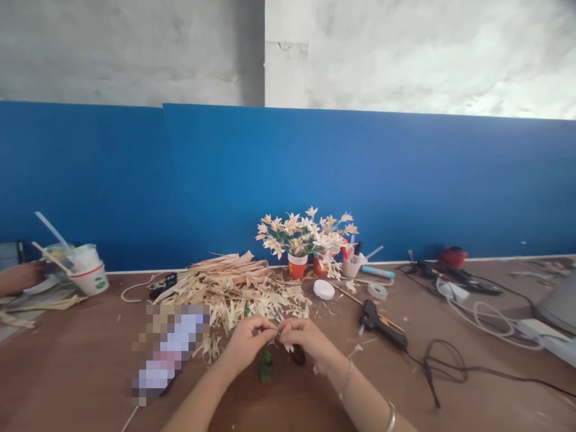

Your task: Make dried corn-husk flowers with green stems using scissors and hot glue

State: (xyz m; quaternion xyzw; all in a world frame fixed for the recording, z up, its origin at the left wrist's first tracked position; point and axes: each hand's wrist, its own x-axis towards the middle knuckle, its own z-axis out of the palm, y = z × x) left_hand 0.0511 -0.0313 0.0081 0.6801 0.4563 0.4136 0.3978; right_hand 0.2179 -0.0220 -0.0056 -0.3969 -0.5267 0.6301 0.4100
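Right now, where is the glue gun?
In the head view, the glue gun lies on the table, to the right of the right hand and just below the tape roll.

**Pinching a Thin Green Piece Above the Bench**

We are pinching the thin green piece between the fingers of the left hand and right hand. Green leaves are showing just below. Beyond, we are seeing pale dried strips lying heaped, cream flowers rising above an orange cup, and a black glue gun resting at right.
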